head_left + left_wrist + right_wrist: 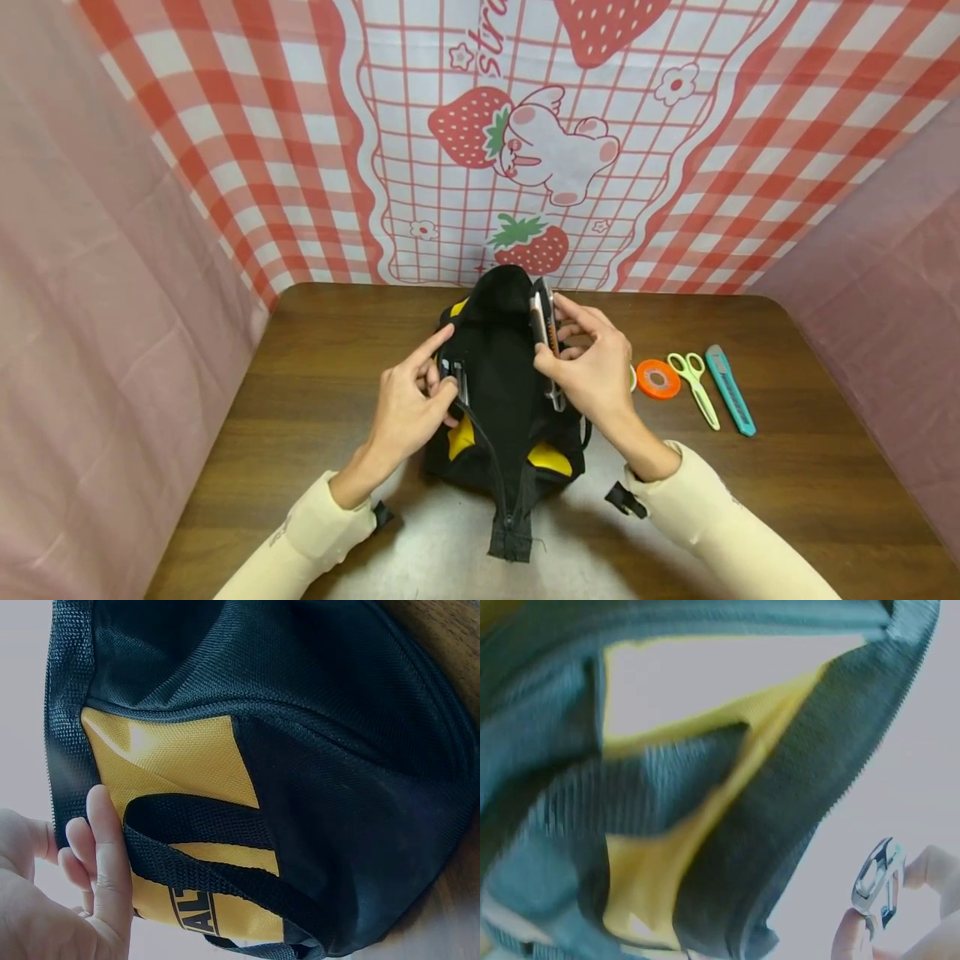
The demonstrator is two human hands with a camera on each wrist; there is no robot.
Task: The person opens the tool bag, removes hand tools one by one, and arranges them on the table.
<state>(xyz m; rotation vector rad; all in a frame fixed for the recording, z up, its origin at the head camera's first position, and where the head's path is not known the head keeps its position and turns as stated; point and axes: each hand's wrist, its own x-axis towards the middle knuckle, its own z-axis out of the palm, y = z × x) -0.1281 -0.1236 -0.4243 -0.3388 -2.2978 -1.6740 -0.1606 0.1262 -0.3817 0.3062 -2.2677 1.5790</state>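
A black and yellow zippered tool bag [510,358] stands unzipped on the table, its mouth facing up. My left hand [411,398] pinches the bag's left rim between thumb and fingers, with the index finger stretched along the edge. From the left wrist view, its fingers [109,862] lie against the yellow side panel beside a black webbing handle [195,855]. Over the bag's right rim, my right hand [592,354] holds a slim silver and black metal tool [542,312] with orange marks, gripped between thumb and fingers. Its silver looped end shows in the right wrist view.
Right of the bag lie an orange tape roll [657,379], light green scissors [697,387] and a teal box cutter [730,390]. A strawberry-print cloth [487,192] hangs behind the wooden table [300,400], with pink curtains at both sides.
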